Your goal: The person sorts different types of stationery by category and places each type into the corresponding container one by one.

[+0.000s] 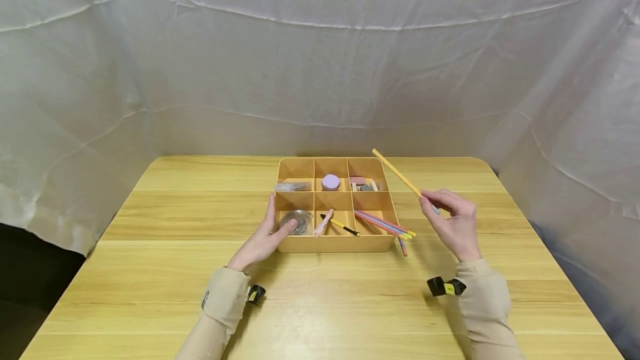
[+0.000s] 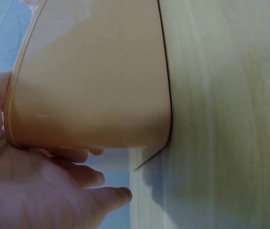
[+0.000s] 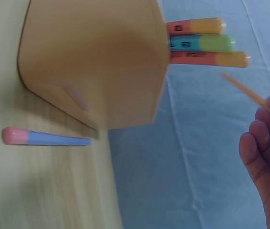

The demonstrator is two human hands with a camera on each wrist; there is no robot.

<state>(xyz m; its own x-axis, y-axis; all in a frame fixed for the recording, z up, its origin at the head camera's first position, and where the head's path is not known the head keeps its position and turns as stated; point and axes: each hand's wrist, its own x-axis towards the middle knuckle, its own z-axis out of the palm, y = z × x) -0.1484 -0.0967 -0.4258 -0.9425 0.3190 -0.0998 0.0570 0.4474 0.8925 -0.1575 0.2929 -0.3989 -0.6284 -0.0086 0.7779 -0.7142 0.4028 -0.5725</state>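
Note:
On the table stands an orange divided box [image 1: 335,244]. My left hand [image 1: 265,240] holds its left front corner, thumb over the rim by a round clear container [image 1: 302,220] and fingers along the outer wall [image 2: 92,90]. To the right of the box, my right hand [image 1: 452,218] pinches a slender orange pen [image 1: 397,174] near its blue end, raised above the table with its other end pointing up and left. Several similar coloured pens [image 1: 382,224] lean out over the front right compartment's edge. A blue pen with a pink end [image 3: 46,137] lies on the table beside the box.
Across the front middle compartment lie a pink pen [image 1: 323,223] and a black-and-yellow pen [image 1: 345,228]. Behind them are a lilac round item [image 1: 330,183], a clear packet [image 1: 292,186] and small eraser-like blocks [image 1: 357,180]. A grey curtain [image 1: 320,71] hangs behind the table.

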